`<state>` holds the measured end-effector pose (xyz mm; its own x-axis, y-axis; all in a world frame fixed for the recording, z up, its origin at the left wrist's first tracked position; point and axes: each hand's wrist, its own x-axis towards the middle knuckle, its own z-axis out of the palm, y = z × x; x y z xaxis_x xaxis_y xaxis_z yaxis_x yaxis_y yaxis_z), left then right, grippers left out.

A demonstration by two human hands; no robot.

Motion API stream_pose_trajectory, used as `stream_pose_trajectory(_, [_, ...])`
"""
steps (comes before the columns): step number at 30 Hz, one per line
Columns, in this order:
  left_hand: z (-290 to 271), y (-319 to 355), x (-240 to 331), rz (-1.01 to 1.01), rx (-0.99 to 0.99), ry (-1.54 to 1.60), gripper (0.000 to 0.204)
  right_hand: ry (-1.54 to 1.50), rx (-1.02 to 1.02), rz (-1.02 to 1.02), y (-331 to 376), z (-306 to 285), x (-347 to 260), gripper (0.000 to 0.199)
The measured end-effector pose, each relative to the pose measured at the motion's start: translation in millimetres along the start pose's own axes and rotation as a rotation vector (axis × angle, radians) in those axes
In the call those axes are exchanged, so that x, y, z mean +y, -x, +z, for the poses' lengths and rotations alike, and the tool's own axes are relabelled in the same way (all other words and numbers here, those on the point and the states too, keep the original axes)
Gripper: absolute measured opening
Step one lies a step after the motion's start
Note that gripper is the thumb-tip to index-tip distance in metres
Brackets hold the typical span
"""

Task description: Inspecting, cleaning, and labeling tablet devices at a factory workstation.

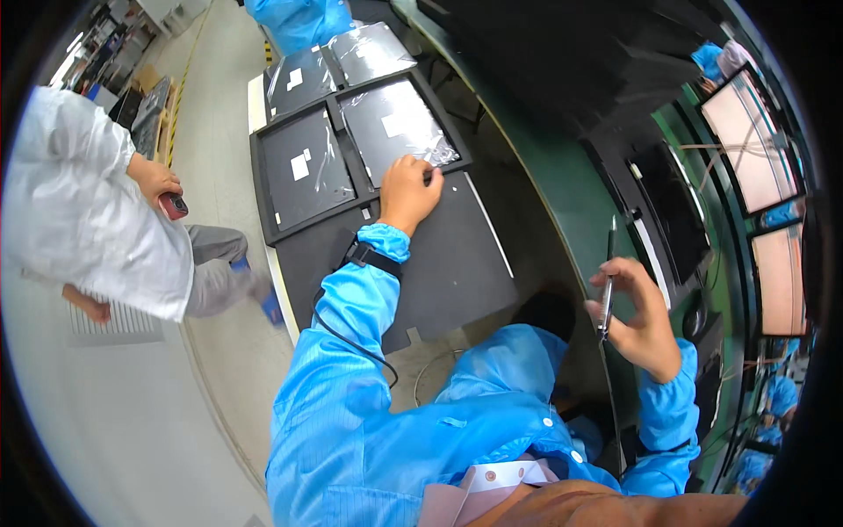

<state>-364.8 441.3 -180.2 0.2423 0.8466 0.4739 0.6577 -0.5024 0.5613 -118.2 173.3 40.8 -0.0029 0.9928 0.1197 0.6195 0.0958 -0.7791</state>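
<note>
My left hand (409, 195) is at the near edge of a black foam tray (256, 180), its fingers curled over the rim. Two flat dark panels, a left panel (294, 189) and a right panel (373, 140), lie in the tray's compartments under clear film with white labels. My right hand (648, 321) holds a slim pen (608, 285) between thumb and fingers, its pointed end upward, above the edge of the green bench (549, 162).
A similar tray with film-covered panels (294, 83) lies behind. Under the near tray is a dark flat board (439, 263). On the bench stand a black screen device (672, 211), a mouse (695, 321) and lit monitors (755, 136). A person in white (97, 202) is at left, holding a red-and-black object.
</note>
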Motion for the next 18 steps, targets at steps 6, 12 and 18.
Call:
stream_pose_trajectory(6, [-1,-12,19,-0.004,-0.046,-0.022,0.030,-0.314,0.093,0.043,-185,111,27,0.024])
stream_pose_trajectory(12, [1,-14,17,-0.064,-0.092,0.036,0.026,-0.172,0.197,0.095,-349,224,111,0.037])
stream_pose_trajectory(18, [-4,-15,11,-0.104,-0.137,0.054,0.023,-0.072,0.203,0.105,-377,249,126,0.034])
